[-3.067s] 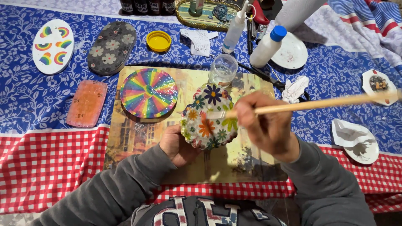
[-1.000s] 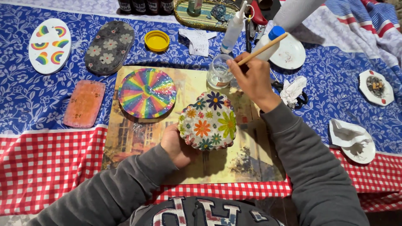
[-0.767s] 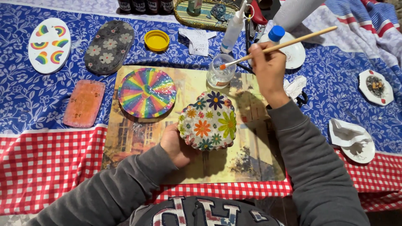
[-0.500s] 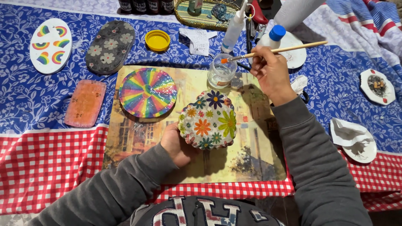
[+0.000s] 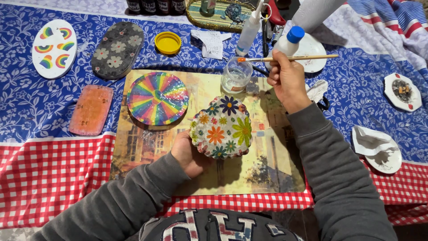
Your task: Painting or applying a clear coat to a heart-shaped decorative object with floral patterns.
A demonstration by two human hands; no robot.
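My left hand [image 5: 187,154] holds a scalloped round piece [image 5: 221,128] covered with colourful flowers, tilted up over a picture mat [image 5: 258,169]. My right hand [image 5: 287,80] grips a thin wooden paintbrush [image 5: 294,57] held almost level. Its orange-tipped bristles hover just above the rim of a small clear glass of water [image 5: 236,74] that stands at the mat's far edge.
A rainbow-striped round disc [image 5: 158,98] lies on the mat's left. Further left are an orange rectangular plaque [image 5: 92,110], a dark flowered oval [image 5: 118,50] and a white rainbow oval [image 5: 54,48]. A yellow lid [image 5: 168,43], glue bottles [image 5: 285,47], white dishes [image 5: 377,149] and crumpled tissue [image 5: 316,90] lie around.
My right hand moved from brushing the flowered piece to the glass, dipped the brush, then lifted it out and levelled it above the rim. My left hand stayed put.
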